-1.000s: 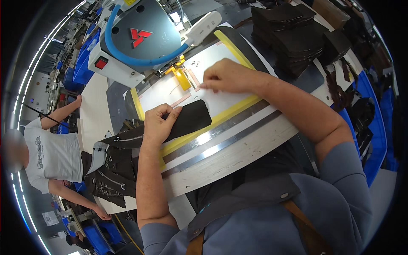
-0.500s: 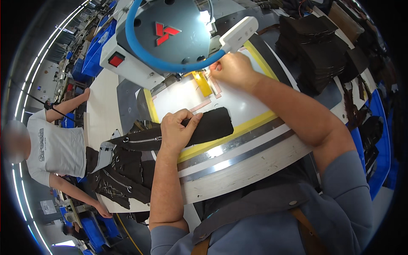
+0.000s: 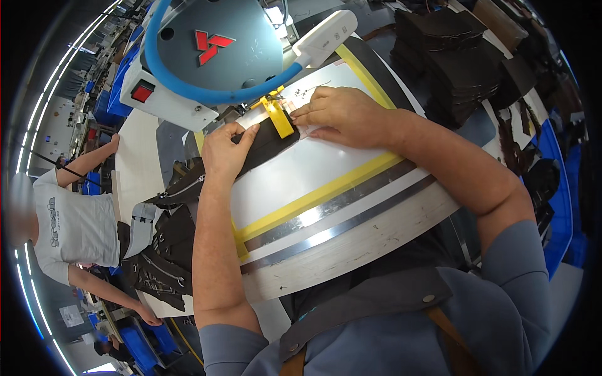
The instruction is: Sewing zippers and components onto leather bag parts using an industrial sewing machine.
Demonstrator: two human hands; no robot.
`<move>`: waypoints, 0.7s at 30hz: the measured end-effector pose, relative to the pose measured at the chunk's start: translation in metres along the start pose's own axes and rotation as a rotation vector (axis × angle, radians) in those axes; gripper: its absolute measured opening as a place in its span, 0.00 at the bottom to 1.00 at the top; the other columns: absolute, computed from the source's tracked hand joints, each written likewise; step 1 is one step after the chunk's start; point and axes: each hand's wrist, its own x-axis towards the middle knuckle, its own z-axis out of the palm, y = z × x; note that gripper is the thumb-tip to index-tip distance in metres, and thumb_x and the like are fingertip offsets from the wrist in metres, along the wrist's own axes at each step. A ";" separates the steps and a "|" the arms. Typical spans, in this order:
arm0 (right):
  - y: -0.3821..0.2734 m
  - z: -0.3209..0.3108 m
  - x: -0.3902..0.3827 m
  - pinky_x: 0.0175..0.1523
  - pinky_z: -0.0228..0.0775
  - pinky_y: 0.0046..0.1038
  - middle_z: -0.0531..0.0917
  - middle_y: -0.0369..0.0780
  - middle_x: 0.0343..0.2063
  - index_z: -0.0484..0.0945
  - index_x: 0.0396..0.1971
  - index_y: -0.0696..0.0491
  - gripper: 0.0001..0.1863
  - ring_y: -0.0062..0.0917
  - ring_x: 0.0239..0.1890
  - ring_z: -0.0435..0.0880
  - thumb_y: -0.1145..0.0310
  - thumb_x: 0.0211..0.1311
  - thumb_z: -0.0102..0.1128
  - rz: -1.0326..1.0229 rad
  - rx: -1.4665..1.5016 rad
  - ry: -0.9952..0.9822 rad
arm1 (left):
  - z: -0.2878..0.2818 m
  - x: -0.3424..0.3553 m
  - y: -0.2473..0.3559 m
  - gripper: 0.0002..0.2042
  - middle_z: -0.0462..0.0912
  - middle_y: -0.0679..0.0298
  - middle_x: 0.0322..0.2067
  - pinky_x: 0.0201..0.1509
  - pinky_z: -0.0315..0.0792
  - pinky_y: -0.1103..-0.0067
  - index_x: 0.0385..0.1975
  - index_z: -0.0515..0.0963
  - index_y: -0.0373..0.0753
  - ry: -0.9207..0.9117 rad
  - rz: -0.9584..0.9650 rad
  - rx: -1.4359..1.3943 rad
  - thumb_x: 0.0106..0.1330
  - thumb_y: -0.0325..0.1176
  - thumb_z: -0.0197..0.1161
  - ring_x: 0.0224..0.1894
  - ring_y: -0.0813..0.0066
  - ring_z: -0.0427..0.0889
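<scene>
My left hand (image 3: 227, 150) grips the edge of a dark fabric strip (image 3: 266, 147) between thumb and fingers. The strip lies on the white plate (image 3: 313, 172), its far end beneath the yellow guide piece (image 3: 279, 119) of a sewing machine (image 3: 219, 50). My right hand (image 3: 348, 118) lies on the plate just right of the guide. Its fingers are stretched out, their tips at the strip's end, with nothing grasped. The needle area is partly hidden by a blue tube (image 3: 207, 95).
Yellow tape (image 3: 313, 199) borders the plate. A white lamp (image 3: 326, 36) hangs above it. Zippered dark fabric pieces (image 3: 166, 250) hang over the table at left, near a person in a white shirt (image 3: 75, 219). Dark panels (image 3: 439, 56) are stacked at right, beside a blue bin (image 3: 555, 207).
The fabric strip has gone from the plate's near edge forward and left, under the yellow guide. My left hand moved with it; my right fingers came down flat beside its end.
</scene>
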 end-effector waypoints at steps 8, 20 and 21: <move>0.010 0.010 0.008 0.51 0.74 0.33 0.87 0.36 0.45 0.87 0.44 0.53 0.16 0.30 0.48 0.79 0.58 0.63 0.67 0.007 -0.075 0.024 | 0.008 0.012 0.002 0.19 0.81 0.60 0.19 0.31 0.70 0.74 0.25 0.83 0.35 0.012 -0.014 0.080 0.61 0.49 0.74 0.23 0.73 0.77; 0.017 0.014 0.009 0.48 0.73 0.32 0.87 0.31 0.47 0.87 0.39 0.50 0.12 0.27 0.48 0.79 0.59 0.62 0.66 -0.109 -0.142 0.088 | 0.023 -0.022 0.028 0.16 0.86 0.59 0.50 0.63 0.66 0.65 0.46 0.86 0.40 0.002 0.384 -0.113 0.55 0.28 0.73 0.55 0.59 0.80; 0.017 0.014 0.009 0.48 0.73 0.32 0.87 0.31 0.47 0.87 0.39 0.50 0.12 0.27 0.48 0.79 0.59 0.62 0.66 -0.110 -0.146 0.090 | 0.023 -0.021 0.029 0.16 0.86 0.60 0.50 0.63 0.66 0.65 0.46 0.86 0.40 -0.027 0.377 -0.093 0.55 0.27 0.72 0.56 0.59 0.79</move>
